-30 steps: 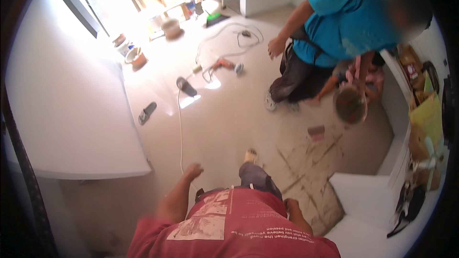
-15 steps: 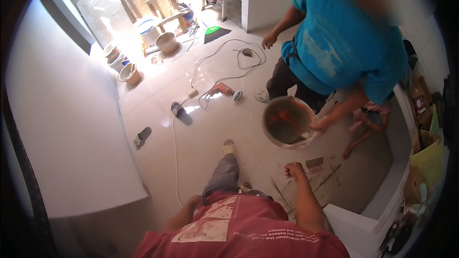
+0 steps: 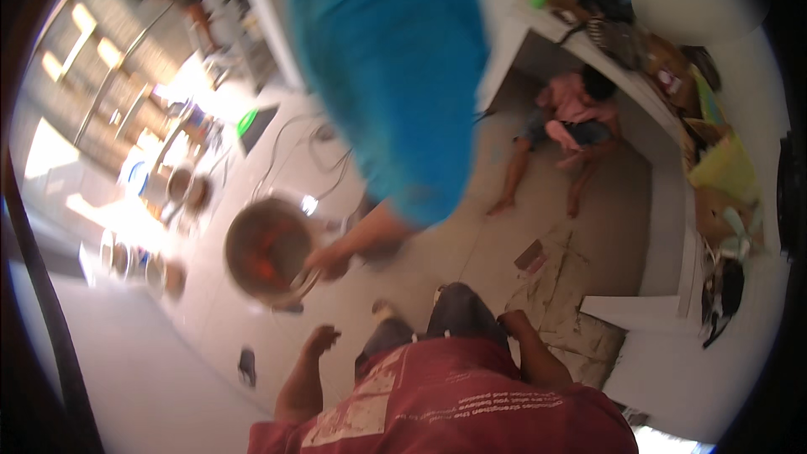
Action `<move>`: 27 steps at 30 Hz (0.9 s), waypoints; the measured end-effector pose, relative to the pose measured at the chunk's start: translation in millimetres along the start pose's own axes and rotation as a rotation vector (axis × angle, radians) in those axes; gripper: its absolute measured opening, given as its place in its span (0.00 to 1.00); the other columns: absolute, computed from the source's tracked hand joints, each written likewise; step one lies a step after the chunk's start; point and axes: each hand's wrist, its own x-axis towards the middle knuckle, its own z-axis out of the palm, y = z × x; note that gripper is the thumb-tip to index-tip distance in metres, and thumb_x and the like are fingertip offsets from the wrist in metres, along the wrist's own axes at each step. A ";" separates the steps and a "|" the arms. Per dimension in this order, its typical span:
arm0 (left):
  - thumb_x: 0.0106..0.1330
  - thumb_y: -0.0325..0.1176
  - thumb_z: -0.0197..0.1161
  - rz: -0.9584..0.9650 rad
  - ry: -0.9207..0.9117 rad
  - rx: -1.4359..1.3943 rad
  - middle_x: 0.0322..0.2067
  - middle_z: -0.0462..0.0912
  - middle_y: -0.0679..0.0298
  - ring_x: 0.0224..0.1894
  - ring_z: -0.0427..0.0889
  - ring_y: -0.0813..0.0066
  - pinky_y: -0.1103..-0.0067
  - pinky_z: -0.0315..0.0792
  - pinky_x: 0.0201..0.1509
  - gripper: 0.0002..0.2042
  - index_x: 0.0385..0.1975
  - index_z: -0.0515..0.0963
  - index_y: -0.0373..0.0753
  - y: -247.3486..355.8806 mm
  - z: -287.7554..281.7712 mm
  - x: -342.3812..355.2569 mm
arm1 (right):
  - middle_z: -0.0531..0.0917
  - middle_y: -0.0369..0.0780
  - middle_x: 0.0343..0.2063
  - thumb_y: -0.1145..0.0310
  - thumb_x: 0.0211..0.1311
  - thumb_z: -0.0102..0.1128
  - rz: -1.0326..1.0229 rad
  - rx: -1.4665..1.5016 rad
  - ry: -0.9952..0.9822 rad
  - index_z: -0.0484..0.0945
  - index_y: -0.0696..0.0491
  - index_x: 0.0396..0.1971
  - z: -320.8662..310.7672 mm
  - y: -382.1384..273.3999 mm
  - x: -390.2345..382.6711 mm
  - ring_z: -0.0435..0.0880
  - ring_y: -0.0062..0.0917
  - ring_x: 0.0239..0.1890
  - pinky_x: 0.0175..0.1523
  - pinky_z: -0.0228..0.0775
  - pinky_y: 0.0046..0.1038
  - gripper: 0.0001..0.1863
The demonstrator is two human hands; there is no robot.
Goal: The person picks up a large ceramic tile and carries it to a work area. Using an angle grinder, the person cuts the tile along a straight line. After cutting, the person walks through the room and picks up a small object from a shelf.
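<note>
My left hand (image 3: 321,341) hangs beside my left leg with loose, parted fingers and nothing in it. It is nearest to a bucket (image 3: 231,256), which a co-worker in a blue shirt (image 3: 387,59) carries by the rim with one hand (image 3: 329,262). The bucket is tilted toward me, with something orange inside. Close by my right thigh is my right hand (image 3: 513,321); its fingers are blurred and I see nothing held. Beyond it, a flat brownish-red piece (image 3: 530,259) lies on the floor.
A person in pink (image 3: 580,109) sits on the floor under a white counter (image 3: 672,130) loaded with bags and boxes. Several buckets (image 3: 155,273) stand by the bright doorway at left. A cable (image 3: 286,130) and a green broom (image 3: 246,122) lie behind the co-worker. One slipper (image 3: 246,366) is at lower left.
The co-worker and the bucket have passed to the left in my view as it swung right. My left hand has come into sight. My right hand has drawn back beside my thigh.
</note>
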 end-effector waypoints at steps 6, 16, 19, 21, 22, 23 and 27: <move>0.64 0.37 0.58 -0.343 -0.203 0.181 0.42 0.81 0.72 0.38 0.78 0.72 0.67 0.73 0.39 0.10 0.43 0.79 0.47 127.7 42.0 4.7 | 0.82 0.40 0.24 0.73 0.54 0.56 -0.074 0.037 -0.017 0.81 0.54 0.28 -10.3 28.3 75.2 0.83 0.28 0.27 0.30 0.74 0.34 0.05; 0.60 0.30 0.57 0.159 -0.053 0.598 0.39 0.81 0.57 0.43 0.78 0.56 0.64 0.73 0.44 0.15 0.48 0.75 0.42 296.9 144.7 101.6 | 0.79 0.41 0.22 0.69 0.57 0.57 0.247 0.472 0.183 0.78 0.58 0.29 -250.9 -123.6 211.9 0.78 0.29 0.19 0.25 0.73 0.38 0.07; 0.59 0.28 0.57 0.358 -0.044 0.767 0.38 0.81 0.52 0.44 0.79 0.52 0.63 0.72 0.45 0.17 0.50 0.74 0.41 351.5 171.6 135.9 | 0.80 0.41 0.24 0.67 0.56 0.61 -0.375 -0.592 0.480 0.78 0.58 0.31 -353.8 -88.8 299.7 0.80 0.28 0.24 0.29 0.72 0.34 0.10; 0.58 0.26 0.56 0.493 0.019 0.910 0.37 0.81 0.49 0.45 0.79 0.48 0.62 0.72 0.46 0.18 0.51 0.73 0.40 391.2 169.0 139.7 | 0.80 0.40 0.24 0.66 0.57 0.61 -0.190 0.063 0.637 0.77 0.58 0.30 -430.5 -176.6 292.5 0.80 0.27 0.27 0.31 0.71 0.31 0.10; 0.58 0.26 0.56 0.572 0.025 0.977 0.37 0.81 0.48 0.45 0.79 0.47 0.62 0.72 0.46 0.19 0.52 0.73 0.40 414.5 171.8 146.8 | 0.80 0.40 0.24 0.66 0.57 0.61 -0.163 0.186 0.761 0.77 0.58 0.30 -465.9 -207.6 288.6 0.80 0.26 0.28 0.32 0.71 0.30 0.10; 0.58 0.25 0.56 0.616 0.046 1.007 0.37 0.81 0.46 0.46 0.79 0.45 0.61 0.72 0.47 0.20 0.52 0.73 0.39 430.9 175.0 153.2 | 0.80 0.40 0.24 0.66 0.56 0.63 -0.265 0.271 0.736 0.77 0.58 0.30 -499.3 -242.4 274.5 0.80 0.26 0.28 0.33 0.71 0.30 0.11; 0.63 0.31 0.52 0.105 0.036 0.474 0.35 0.83 0.53 0.46 0.81 0.54 0.65 0.74 0.46 0.13 0.46 0.75 0.39 423.7 173.9 259.8 | 0.81 0.43 0.25 0.67 0.54 0.65 -0.646 0.270 0.931 0.78 0.58 0.32 -598.1 -325.1 271.0 0.81 0.29 0.29 0.36 0.72 0.30 0.11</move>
